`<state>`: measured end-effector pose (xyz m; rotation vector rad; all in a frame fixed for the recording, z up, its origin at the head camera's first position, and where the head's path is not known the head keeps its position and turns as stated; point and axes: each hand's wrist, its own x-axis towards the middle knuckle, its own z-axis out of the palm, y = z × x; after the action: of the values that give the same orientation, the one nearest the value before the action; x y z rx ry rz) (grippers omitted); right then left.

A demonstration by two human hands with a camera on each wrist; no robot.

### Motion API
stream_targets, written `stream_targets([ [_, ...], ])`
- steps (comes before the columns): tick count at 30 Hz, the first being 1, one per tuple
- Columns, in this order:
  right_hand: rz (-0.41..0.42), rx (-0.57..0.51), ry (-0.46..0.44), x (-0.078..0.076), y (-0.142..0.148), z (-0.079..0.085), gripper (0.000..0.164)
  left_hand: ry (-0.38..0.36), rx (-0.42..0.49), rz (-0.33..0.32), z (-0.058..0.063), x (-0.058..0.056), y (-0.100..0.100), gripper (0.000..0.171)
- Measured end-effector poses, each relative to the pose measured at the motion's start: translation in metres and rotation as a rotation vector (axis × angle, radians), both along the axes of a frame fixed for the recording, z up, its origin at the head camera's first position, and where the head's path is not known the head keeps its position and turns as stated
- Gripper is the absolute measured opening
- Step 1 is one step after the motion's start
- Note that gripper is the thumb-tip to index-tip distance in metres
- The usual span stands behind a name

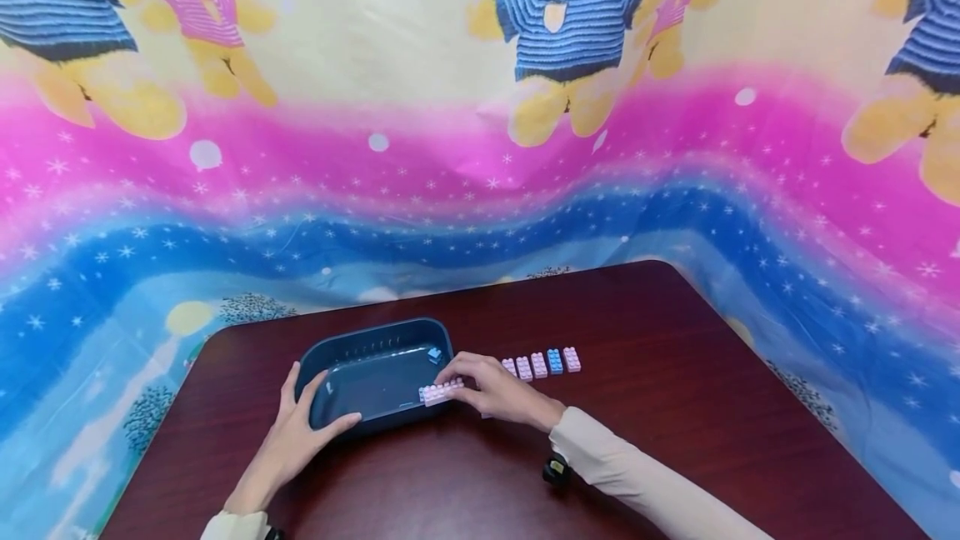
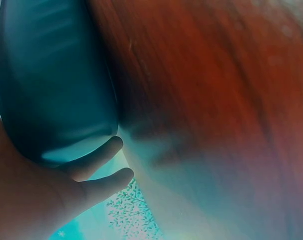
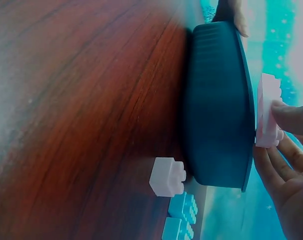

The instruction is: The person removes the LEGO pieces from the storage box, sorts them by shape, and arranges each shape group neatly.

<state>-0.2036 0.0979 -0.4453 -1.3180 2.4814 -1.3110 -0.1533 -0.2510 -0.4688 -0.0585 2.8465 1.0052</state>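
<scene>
A dark blue-green plastic tray (image 1: 375, 419) sits on the table. My left hand (image 1: 288, 432) holds its left end, thumb over the near rim and fingers spread about the corner; in the left wrist view two fingertips (image 2: 114, 145) show past the tray's end. My right hand (image 1: 498, 390) pinches a pink building brick (image 1: 438, 392) between thumb and fingers over the tray's near right corner. In the right wrist view this pink brick (image 3: 266, 110) is just above the rim, studs facing away from the tray. A small blue brick (image 1: 435, 354) lies in the tray's far right corner.
Right of the tray, several pink bricks (image 1: 537, 365) and a blue brick (image 1: 555, 361) stand in a row on the dark red wooden table (image 1: 637, 440). The right wrist view shows a pale pink brick (image 3: 167, 177) close beside the tray. A patterned curtain (image 1: 420, 165) hangs behind the table.
</scene>
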Motion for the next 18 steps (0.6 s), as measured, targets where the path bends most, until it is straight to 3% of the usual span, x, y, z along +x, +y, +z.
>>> stream_targets([
  [18, -0.072, 0.081, -0.073, 0.005, 0.027, -0.001, 0.018, 0.013, 0.0, -0.005, -0.003, -0.001, -0.002, 0.105],
])
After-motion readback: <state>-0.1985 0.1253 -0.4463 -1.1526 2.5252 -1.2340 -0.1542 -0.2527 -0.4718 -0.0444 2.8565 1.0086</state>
